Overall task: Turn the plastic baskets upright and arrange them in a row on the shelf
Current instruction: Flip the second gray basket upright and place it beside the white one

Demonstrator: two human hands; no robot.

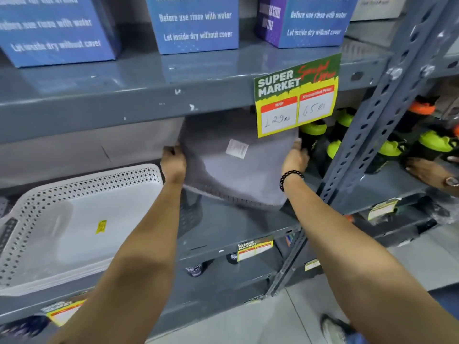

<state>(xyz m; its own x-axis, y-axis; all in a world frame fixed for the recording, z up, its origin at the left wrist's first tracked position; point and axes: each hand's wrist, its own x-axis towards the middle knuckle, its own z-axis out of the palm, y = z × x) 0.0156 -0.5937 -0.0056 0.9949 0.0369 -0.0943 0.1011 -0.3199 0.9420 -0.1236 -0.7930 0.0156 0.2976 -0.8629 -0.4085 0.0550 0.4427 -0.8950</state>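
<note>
A grey plastic basket [233,162] is tilted with its flat bottom and a white label facing me, lifted off the grey shelf [223,234]. My left hand [173,162] grips its left edge and my right hand [295,158], with a black bead bracelet on the wrist, grips its right edge. A white perforated basket [74,219] stands upright on the same shelf to the left, a yellow sticker inside it. A dark grey perforated basket [191,214] shows partly behind my left forearm.
Blue boxes [196,23] stand on the shelf above. A green and yellow price sign [296,95] hangs over the basket's top right. Black bottles with lime lids [315,137] stand right of the basket. A slotted upright post [367,125] and another person's hand [427,170] are at right.
</note>
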